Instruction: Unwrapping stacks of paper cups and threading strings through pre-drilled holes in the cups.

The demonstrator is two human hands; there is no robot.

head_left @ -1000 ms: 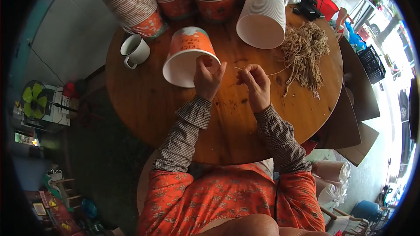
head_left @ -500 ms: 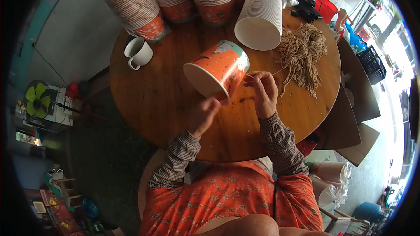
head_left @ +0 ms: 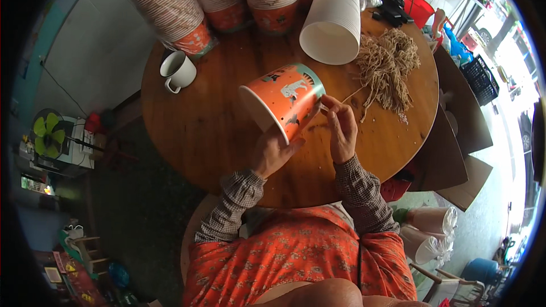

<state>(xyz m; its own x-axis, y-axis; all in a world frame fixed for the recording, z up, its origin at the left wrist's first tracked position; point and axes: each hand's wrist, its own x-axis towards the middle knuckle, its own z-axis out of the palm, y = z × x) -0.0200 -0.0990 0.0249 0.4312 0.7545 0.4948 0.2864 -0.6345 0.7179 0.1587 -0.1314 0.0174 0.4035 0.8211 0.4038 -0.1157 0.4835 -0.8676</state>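
Observation:
An orange and green paper tub (head_left: 290, 98) with printed figures lies tilted over the table, its mouth facing left toward me. My left hand (head_left: 273, 153) grips its lower rim, with the thumb on the outer wall and the other fingers partly hidden. At the tub's base end, my right hand (head_left: 341, 131) pinches a thin beige string (head_left: 354, 94), fingertips close to the wall. That string runs toward a loose bundle of beige strings (head_left: 391, 68) on the right. How it sits at the tub's base is too small to tell.
Behind the tub lies a stack of nested white tubs (head_left: 333, 25). Tall wrapped stacks of orange tubs (head_left: 276, 17) line the far edge of the round wooden table (head_left: 193, 136). A white enamel mug (head_left: 180, 70) stands at left. Cardboard flaps (head_left: 441, 153) flank the right edge.
The tub has turned about its length, bringing a different printed figure up. My left hand has moved from beneath the rim onto it. The right hand stays at the base end.

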